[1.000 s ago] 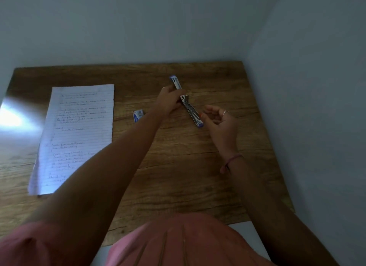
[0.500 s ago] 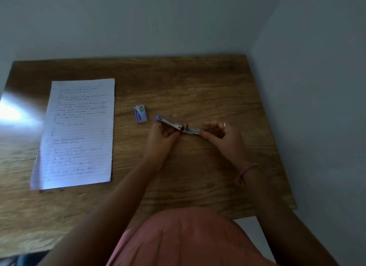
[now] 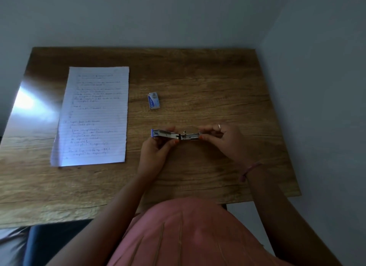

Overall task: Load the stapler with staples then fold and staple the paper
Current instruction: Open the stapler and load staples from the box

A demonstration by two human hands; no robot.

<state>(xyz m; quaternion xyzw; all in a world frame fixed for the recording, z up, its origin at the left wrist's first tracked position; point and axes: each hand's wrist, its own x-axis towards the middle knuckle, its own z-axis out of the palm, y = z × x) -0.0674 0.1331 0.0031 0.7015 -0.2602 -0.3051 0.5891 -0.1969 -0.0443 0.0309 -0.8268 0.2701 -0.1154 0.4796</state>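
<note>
- I see the stapler [image 3: 175, 135] swung fully open, lying flat between both hands above the table [image 3: 198, 87].
- My left hand [image 3: 156, 148] pinches its blue-tipped half; my right hand [image 3: 221, 138] pinches the other.
- The staple box [image 3: 153, 100] and paper [image 3: 93, 117] lie apart.

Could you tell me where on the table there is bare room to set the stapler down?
Bare wood lies right of the staple box, out to the table edge by the wall, and along the near edge below the paper. The narrow strip between paper and box is tight. The middle is crowded: both hands, left and right, hold the opened stapler.
</note>
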